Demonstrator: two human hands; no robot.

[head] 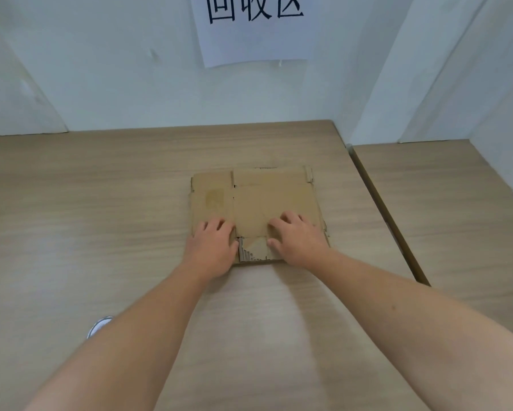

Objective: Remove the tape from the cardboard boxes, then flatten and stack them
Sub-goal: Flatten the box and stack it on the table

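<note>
The wood-grain worktop spreads out on every side of the two grips, and a second surface butts against it well off to the right of the right grip. On the wall far beyond the fingertips hangs a paper sign. The cardboard box lies collapsed flat on the worktop directly under both grips, its flaps spread out beyond the fingers. The left grip, a bare hand, presses down on the near left part of the sheet. The right grip presses on the near right part. Both are released: neither grasps anything, they only bear down. Between the two grips, at the near edge, a torn patch bares the corrugated ribs. No tape shows on the upturned face, so stripping looks finished for this box and flattening nearly complete. Only one box is in view, so stacking appears to remain, and whether more boxes wait I cannot tell.
</note>
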